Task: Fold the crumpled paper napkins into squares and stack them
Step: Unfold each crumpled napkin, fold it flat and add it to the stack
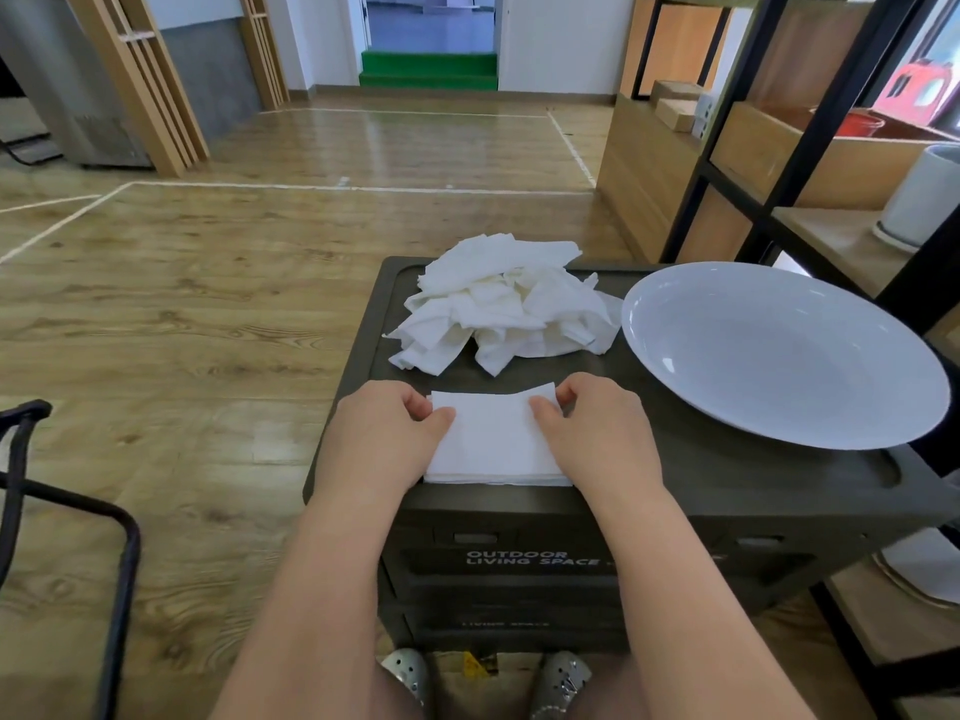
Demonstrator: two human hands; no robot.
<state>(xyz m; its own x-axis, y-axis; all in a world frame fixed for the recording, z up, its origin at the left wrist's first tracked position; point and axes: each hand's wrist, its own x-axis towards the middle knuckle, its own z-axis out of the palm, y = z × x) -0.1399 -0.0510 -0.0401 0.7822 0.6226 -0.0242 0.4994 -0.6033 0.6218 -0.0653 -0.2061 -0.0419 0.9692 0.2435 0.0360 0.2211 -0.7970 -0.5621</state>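
Both hands are on the folded napkin (pixel 493 441) at the desk's (pixel 727 475) near edge: left hand (pixel 382 433) pinches its left far corner, right hand (pixel 592 428) its right. Its long axis looks near-to-far, the crumpled napkin pile (pixel 498 304) just beyond, so I'd fold toward the pile.

Dark storage box (pixel 727 491) stands on wooden floor (pixel 182 314), lid serving as tabletop, "OUTDOOR LIVING SPACE" printed on near side; heap of crumpled white napkins (pixel 504 309) on far left of lid; folded white napkin (pixel 493 444) flat at near edge; large white plate (pixel 779 356) on right, overhanging lid's right edge.
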